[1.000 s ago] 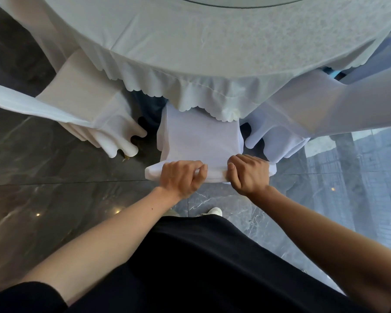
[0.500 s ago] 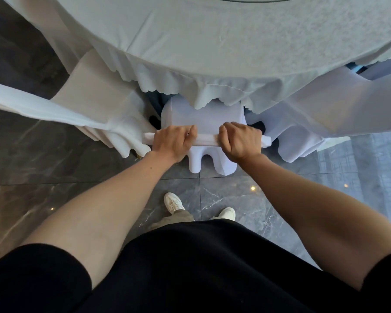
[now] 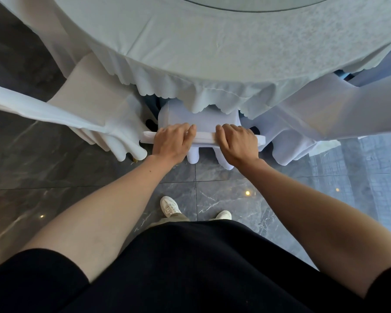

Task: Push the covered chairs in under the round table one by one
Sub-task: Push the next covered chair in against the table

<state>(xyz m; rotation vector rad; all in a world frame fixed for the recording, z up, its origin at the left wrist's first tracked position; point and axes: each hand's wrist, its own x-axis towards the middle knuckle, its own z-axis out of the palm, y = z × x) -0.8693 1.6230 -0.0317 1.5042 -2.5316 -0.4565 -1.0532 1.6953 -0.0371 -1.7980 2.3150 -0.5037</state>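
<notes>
Both hands are clamped on the top rail of the middle chair (image 3: 199, 119), the left hand (image 3: 172, 143) and the right hand (image 3: 238, 144) side by side with fingers curled over the white cover! The rail runs straight across between them, square to the arms, and the seat already sits tucked beneath the scalloped cloth hem of the round bench (image 3: 212, 53) directly ahead. Any further shove looks like it goes dead forward, while the left neighbour chair (image 3: 95, 107) and the right neighbour chair (image 3: 321, 114) sit angled out, probably waiting their turn.
</notes>
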